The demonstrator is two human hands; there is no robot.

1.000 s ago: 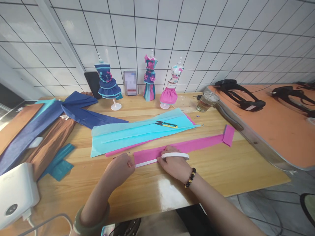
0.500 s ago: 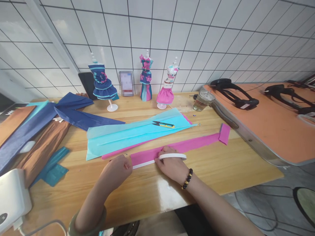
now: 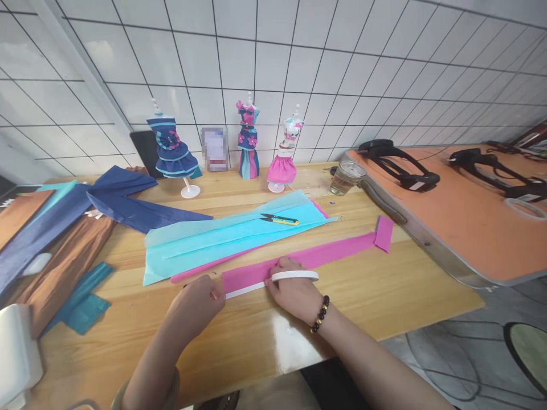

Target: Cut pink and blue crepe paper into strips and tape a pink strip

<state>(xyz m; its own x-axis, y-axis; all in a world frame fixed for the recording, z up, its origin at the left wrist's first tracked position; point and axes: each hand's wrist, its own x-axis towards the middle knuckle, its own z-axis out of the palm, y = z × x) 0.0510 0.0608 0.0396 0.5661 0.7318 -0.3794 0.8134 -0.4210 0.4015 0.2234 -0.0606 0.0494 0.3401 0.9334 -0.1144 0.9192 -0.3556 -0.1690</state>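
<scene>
A long pink fabric strip (image 3: pixel 337 250) lies across the wooden table, its right end folded over. White tape (image 3: pixel 245 290) runs along the near edge of its left part. My left hand (image 3: pixel 204 299) is closed at the strip's left end, fingertips pinching fabric and tape. Farther right, my right hand (image 3: pixel 294 287) rests closed on the strip's near edge, with a white tape roll (image 3: pixel 296 275) held in it. Behind the strip lie light blue fabric (image 3: pixel 222 236) and yellow-handled thread snips (image 3: pixel 280 220) on top of it.
Three small dressed mannequins (image 3: pixel 175 151) stand along the wall beside a phone (image 3: pixel 215 149). A glass (image 3: pixel 347 177) is at the back right. Blue and brown fabrics (image 3: pixel 70 250) and a white device (image 3: pixel 19 347) occupy the left. Black objects (image 3: pixel 401 165) sit on an orange surface.
The whole view has shifted slightly, so the scene appears a little farther left. Both hands keep their places on the pink strip.
</scene>
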